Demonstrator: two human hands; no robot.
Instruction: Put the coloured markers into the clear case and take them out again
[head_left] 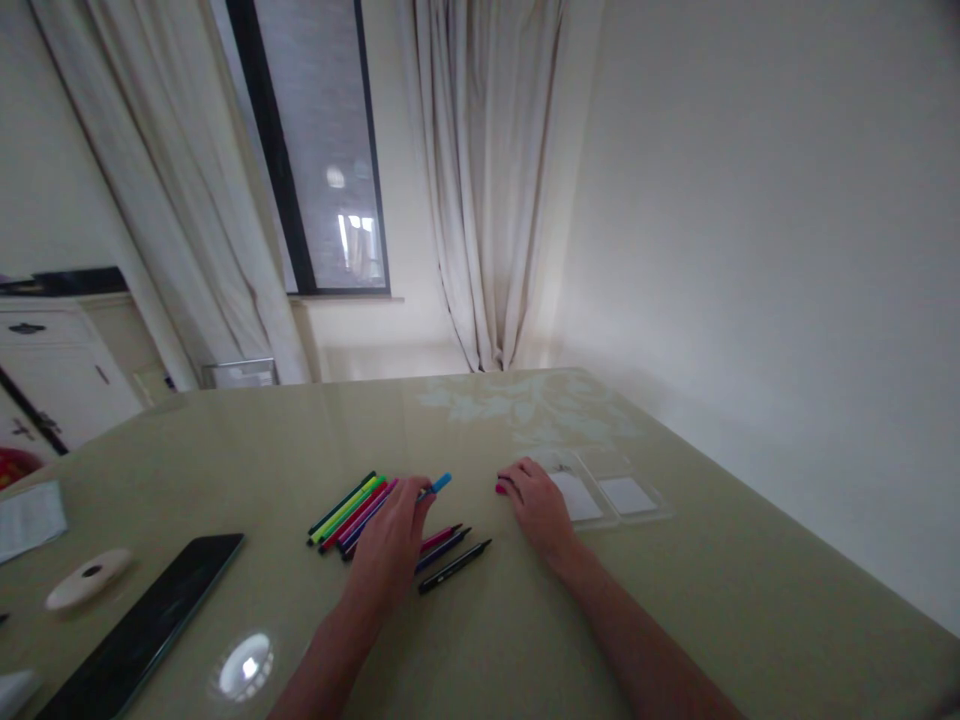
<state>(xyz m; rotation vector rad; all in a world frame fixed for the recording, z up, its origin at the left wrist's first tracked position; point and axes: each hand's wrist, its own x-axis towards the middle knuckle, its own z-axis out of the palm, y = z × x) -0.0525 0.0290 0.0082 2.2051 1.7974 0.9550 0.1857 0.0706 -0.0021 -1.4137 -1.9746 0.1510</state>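
Note:
My left hand is closed around a blue felt-tip pen, whose light blue end sticks out past the fingertips toward the right. Beside that hand on the left lies a row of felt-tip pens in dark green, lime, green, red and purple. Right of the wrist, a pink pen, a navy pen and a black pen rest with their dark pointed ends toward the upper right. The fingers of my right hand are pinched on a small pink piece, mostly hidden. A clear plastic case lies open beside it.
A black phone or tablet lies at the lower left, next to a beige oval object and a folded paper. The glossy table meets a wall on the right. Curtains and a window stand behind.

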